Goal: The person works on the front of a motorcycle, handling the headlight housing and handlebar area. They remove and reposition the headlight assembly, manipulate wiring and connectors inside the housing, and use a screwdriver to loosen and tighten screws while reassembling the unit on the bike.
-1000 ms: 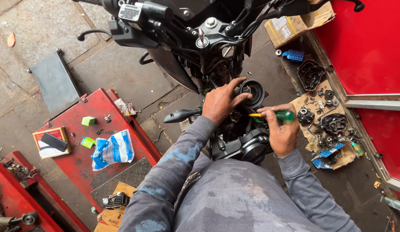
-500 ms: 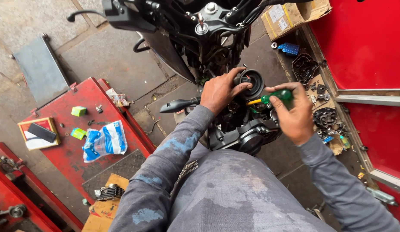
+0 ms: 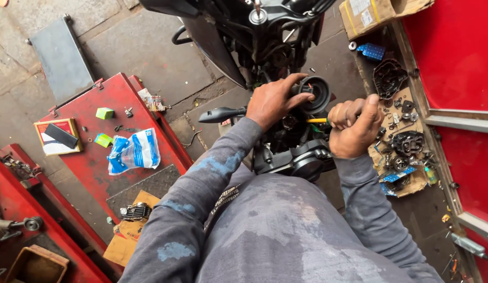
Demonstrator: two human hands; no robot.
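On a stained concrete floor (image 3: 149,57), a blue-white packet (image 3: 133,151) lies centre left; left hand (image 3: 273,100) grips a black round housing (image 3: 316,92), right hand (image 3: 351,128) fists a screwdriver (image 3: 317,120).

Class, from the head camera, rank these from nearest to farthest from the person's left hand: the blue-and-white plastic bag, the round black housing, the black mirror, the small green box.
From the left hand:
1. Round black housing, under its fingertips, to the picture's right.
2. Black mirror, just beside the wrist.
3. Blue-and-white plastic bag, on the red ramp.
4. Small green box, farther along the ramp.
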